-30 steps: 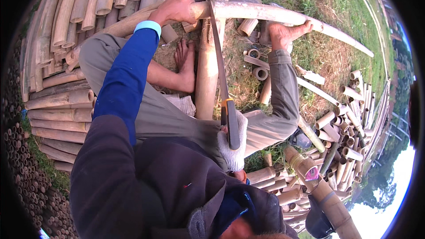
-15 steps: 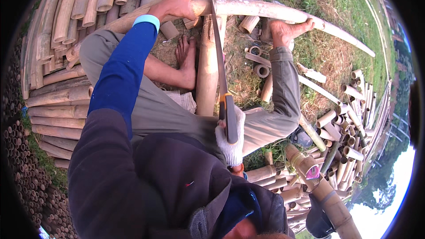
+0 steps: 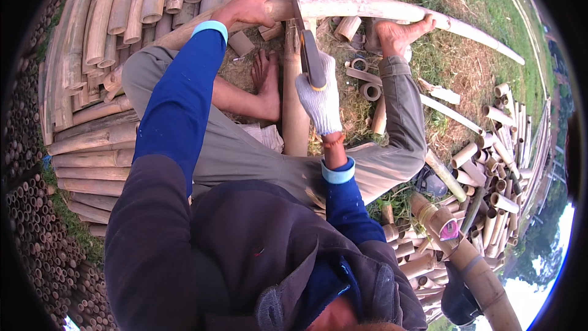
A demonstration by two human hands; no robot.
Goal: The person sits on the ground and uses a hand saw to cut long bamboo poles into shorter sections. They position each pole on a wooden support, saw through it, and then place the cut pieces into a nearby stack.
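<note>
A long bamboo pole (image 3: pixel 367 7) lies across an upright-running bamboo support (image 3: pixel 296 104) in front of me. My bare left hand (image 3: pixel 250 9) is wrapped round the pole just left of the saw blade. My right hand (image 3: pixel 320 95), in a white knit glove, grips the black and orange handle of a hand saw (image 3: pixel 313 61). The blade stands across the pole beside the left hand, its far end past the pole. How deep it cuts I cannot tell. My foot (image 3: pixel 398 37) presses against the pole on the right.
Long bamboo poles (image 3: pixel 79 43) are stacked at the left, with more pole ends below them. Short cut bamboo pieces (image 3: pixel 484 171) lie heaped at the right. Bamboo rings (image 3: pixel 370 91) and offcuts lie on the grass near the support. A thick bamboo post (image 3: pixel 471 270) rises at lower right.
The saw and my gloved right hand have moved forward, away from my body, so the handle is now close to the pole. My left hand keeps its hold on the pole.
</note>
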